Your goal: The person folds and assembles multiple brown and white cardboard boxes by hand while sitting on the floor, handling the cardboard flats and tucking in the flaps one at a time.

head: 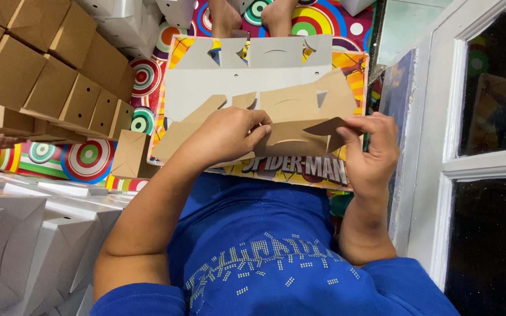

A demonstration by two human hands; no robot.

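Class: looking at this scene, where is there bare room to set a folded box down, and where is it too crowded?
Bare room: the grey sheet above the left hand, and the mat beside a small brown box. Crowded: brown boxes upper left, white boxes lower left.

The left hand [226, 136] hides the brown blank's [300, 117] middle. Beyond the blank, two feet [253, 14] are cut by the top edge. Left of it, stacked boxes [36, 70] run off-frame.

Box blank [291, 126]: matt brown cardboard, grey smooth reverse. Folded boxes [48, 76]: same matt brown card. White boxes [24, 234]: smooth card, slight sheen. Printed board [300, 169]: glossy. Floor mat [89, 161]: glossy plastic. Shirt [253, 234]: blue cloth.
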